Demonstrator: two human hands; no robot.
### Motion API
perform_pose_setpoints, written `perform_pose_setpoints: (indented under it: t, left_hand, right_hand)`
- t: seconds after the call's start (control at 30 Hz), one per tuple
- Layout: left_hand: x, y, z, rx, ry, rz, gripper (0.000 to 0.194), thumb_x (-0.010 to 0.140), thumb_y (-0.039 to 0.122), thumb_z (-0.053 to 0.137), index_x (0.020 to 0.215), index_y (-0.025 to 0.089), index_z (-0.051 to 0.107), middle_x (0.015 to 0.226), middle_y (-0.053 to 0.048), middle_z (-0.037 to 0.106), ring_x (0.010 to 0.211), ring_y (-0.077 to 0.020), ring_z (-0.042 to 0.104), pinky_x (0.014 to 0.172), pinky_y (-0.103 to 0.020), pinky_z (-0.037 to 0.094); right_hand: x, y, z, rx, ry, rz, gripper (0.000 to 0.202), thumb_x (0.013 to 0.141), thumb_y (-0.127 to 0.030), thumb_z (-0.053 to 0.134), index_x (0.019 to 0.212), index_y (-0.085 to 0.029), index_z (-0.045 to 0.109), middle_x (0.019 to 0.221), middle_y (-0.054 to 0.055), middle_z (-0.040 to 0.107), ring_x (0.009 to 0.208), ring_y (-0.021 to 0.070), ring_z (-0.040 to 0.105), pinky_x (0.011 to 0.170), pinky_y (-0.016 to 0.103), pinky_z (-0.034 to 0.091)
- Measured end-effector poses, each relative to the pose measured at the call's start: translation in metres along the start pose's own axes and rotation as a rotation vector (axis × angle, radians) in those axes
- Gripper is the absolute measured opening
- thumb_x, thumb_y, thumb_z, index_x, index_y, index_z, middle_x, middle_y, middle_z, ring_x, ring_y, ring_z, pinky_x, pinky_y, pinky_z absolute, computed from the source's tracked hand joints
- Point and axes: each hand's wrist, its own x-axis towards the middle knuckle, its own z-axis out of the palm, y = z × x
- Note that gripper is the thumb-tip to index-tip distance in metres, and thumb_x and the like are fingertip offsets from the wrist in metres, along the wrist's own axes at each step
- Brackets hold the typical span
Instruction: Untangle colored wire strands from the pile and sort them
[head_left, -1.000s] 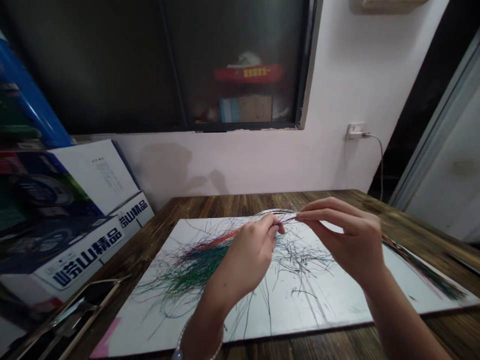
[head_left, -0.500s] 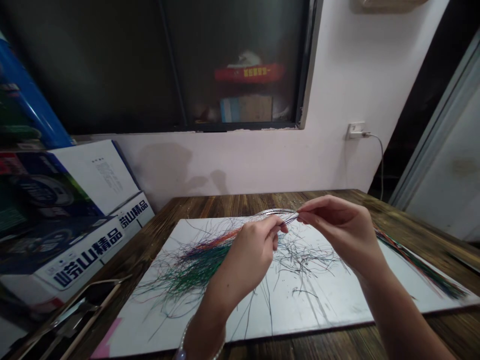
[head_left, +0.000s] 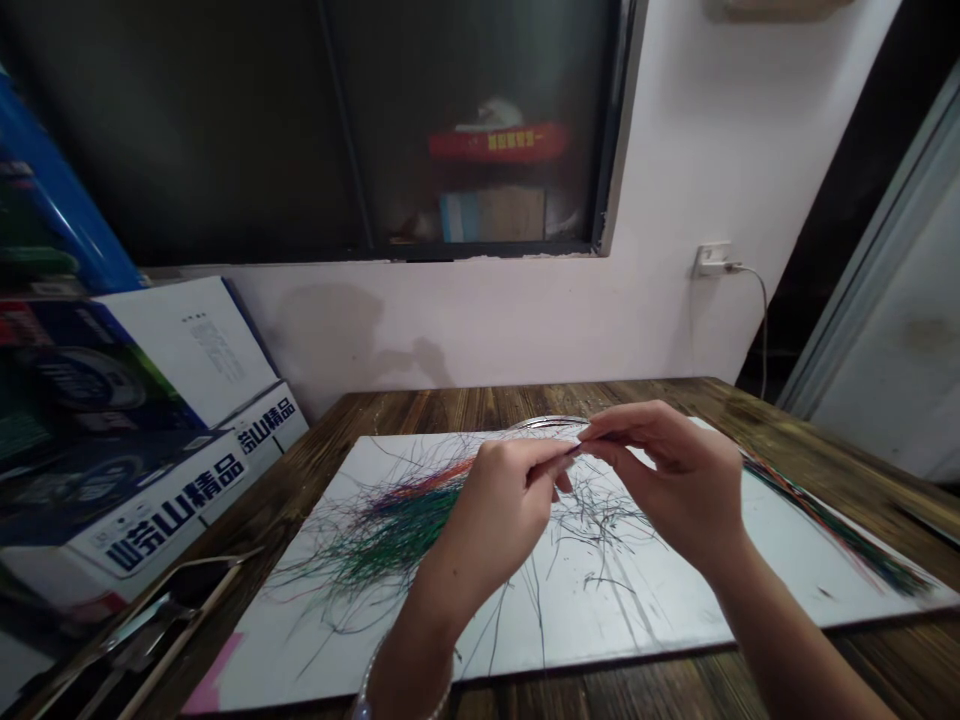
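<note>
My left hand (head_left: pixel 506 510) is closed in a pinch on thin dark wires, above the middle of a white board (head_left: pixel 652 610). Its fingertips meet those of my right hand (head_left: pixel 667 475), which pinches the same wires; little of them shows between the fingers. Beside and behind my left hand spreads a tangled pile of green, blue, purple and orange wires (head_left: pixel 397 525). Short dark strands (head_left: pixel 604 520) lie scattered on the board below my fingers. A straighter bundle of colored wires (head_left: pixel 832 515) runs along the board's right side.
Boxes (head_left: pixel 172 500) stand at the left, with a tray of tools (head_left: pixel 161 630) near them. A silvery ring-shaped object (head_left: pixel 551 422) sits behind my hands on the wooden table (head_left: pixel 450 408). A plugged-in cable (head_left: pixel 763 330) hangs at the right wall.
My right hand has moved left, bringing its fingertips up against my left hand's. The stretch of wires that showed between them is now mostly covered.
</note>
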Motion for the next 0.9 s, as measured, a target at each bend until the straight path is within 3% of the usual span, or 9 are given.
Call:
perform_pose_setpoints:
  t: [0.1, 0.17, 0.27, 0.37, 0.47, 0.6, 0.73, 0.9]
  left_hand:
    - [0.0013, -0.0009, -0.0001, -0.049, 0.031, -0.021, 0.025, 0.088, 0.018, 0.043, 0.070, 0.017, 0.060, 0.066, 0.001, 0.057, 0.061, -0.0113, 0.049, 0.055, -0.025, 0.036]
    - [0.0021, -0.0017, -0.0001, -0.100, 0.049, -0.043, 0.023, 0.089, 0.022, 0.044, 0.074, 0.017, 0.061, 0.067, 0.001, 0.057, 0.061, -0.0112, 0.048, 0.056, -0.025, 0.037]
    - [0.0024, -0.0021, 0.0000, -0.150, 0.053, -0.068, 0.023, 0.089, 0.023, 0.044, 0.076, 0.017, 0.061, 0.067, 0.001, 0.057, 0.062, -0.0114, 0.048, 0.057, -0.025, 0.039]
    - [0.0021, -0.0013, -0.0002, -0.162, 0.045, -0.070, 0.024, 0.089, 0.022, 0.043, 0.072, 0.017, 0.059, 0.066, 0.001, 0.055, 0.062, -0.0112, 0.048, 0.056, -0.024, 0.039]
    - [0.0018, -0.0005, -0.0008, -0.180, 0.040, -0.069, 0.024, 0.089, 0.023, 0.044, 0.072, 0.017, 0.059, 0.067, 0.001, 0.055, 0.062, -0.0111, 0.048, 0.057, -0.024, 0.039]
    - [0.0018, -0.0004, -0.0019, -0.199, 0.044, -0.073, 0.022, 0.089, 0.025, 0.046, 0.079, 0.017, 0.063, 0.066, 0.001, 0.056, 0.061, -0.0110, 0.046, 0.055, -0.024, 0.037]
    - [0.0014, -0.0012, -0.0035, -0.211, 0.046, -0.079, 0.021, 0.089, 0.027, 0.047, 0.085, 0.018, 0.066, 0.066, 0.001, 0.056, 0.058, -0.0104, 0.045, 0.052, -0.024, 0.035]
    - [-0.0003, -0.0007, -0.0049, -0.185, 0.030, -0.071, 0.021, 0.088, 0.025, 0.048, 0.089, 0.020, 0.068, 0.067, 0.001, 0.058, 0.058, -0.0104, 0.047, 0.052, -0.024, 0.035]
  right_hand:
    - [0.0007, -0.0022, -0.0008, 0.031, 0.012, -0.033, 0.038, 0.075, -0.011, 0.068, 0.110, -0.023, 0.058, 0.105, 0.004, 0.064, 0.090, 0.0187, 0.064, 0.075, 0.034, 0.058]
    - [0.0017, -0.0037, -0.0013, -0.008, 0.027, -0.069, 0.053, 0.077, -0.012, 0.065, 0.126, -0.024, 0.048, 0.126, 0.008, 0.053, 0.109, 0.0227, 0.057, 0.083, 0.038, 0.055]
    - [0.0028, -0.0042, -0.0006, -0.102, -0.040, -0.138, 0.056, 0.082, -0.012, 0.059, 0.133, -0.024, 0.042, 0.136, 0.007, 0.045, 0.121, 0.0248, 0.047, 0.090, 0.041, 0.051]
    - [0.0024, -0.0029, 0.0019, -0.129, -0.103, -0.175, 0.057, 0.083, -0.010, 0.055, 0.136, -0.024, 0.039, 0.135, 0.007, 0.048, 0.122, 0.0245, 0.047, 0.091, 0.042, 0.050]
    - [0.0016, -0.0018, 0.0037, -0.109, -0.082, -0.174, 0.061, 0.083, -0.009, 0.054, 0.139, -0.025, 0.035, 0.133, 0.008, 0.049, 0.119, 0.0238, 0.049, 0.089, 0.042, 0.051]
    - [0.0012, -0.0029, 0.0017, -0.058, -0.063, -0.131, 0.044, 0.084, -0.010, 0.053, 0.126, -0.024, 0.052, 0.124, 0.007, 0.055, 0.113, 0.0232, 0.052, 0.088, 0.043, 0.050]
    - [0.0029, -0.0066, -0.0021, 0.046, 0.000, -0.055, 0.028, 0.086, -0.010, 0.051, 0.108, -0.021, 0.063, 0.108, 0.008, 0.060, 0.100, 0.0206, 0.058, 0.078, 0.038, 0.052]
    - [0.0060, -0.0104, -0.0051, 0.116, 0.048, -0.047, 0.015, 0.082, -0.009, 0.058, 0.089, -0.019, 0.067, 0.093, 0.006, 0.064, 0.088, 0.0174, 0.061, 0.070, 0.032, 0.049]
